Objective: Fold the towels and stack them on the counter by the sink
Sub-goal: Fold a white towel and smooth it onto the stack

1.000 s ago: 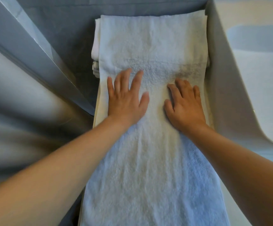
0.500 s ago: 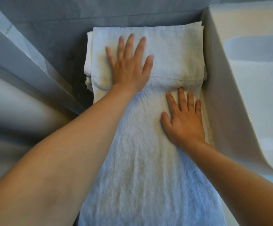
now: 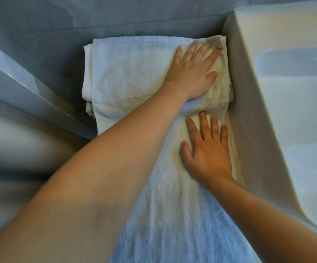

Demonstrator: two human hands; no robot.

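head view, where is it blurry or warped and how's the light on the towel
Head view: the lower left side is smeared with blur; wide-angle bending curves the sink wall; the towel looks warm cream near the hands, left hand and right hand, and bluish toward the bottom edge; no harsh glare.

The left hand [image 3: 191, 73] lies flat, palm down, fingers [image 3: 201, 52] straight and slightly spread, pointing up and to the right. Its bare forearm runs diagonally from the lower left corner, crossing toward the right side. The right hand [image 3: 208, 152] lies flat as well, palm down, just below the left wrist, its fingers [image 3: 204, 126] straight and close together, pointing upward, thumb spread to the left. Its bare forearm enters from the lower right corner. Neither hand grips anything; both press with open palms.
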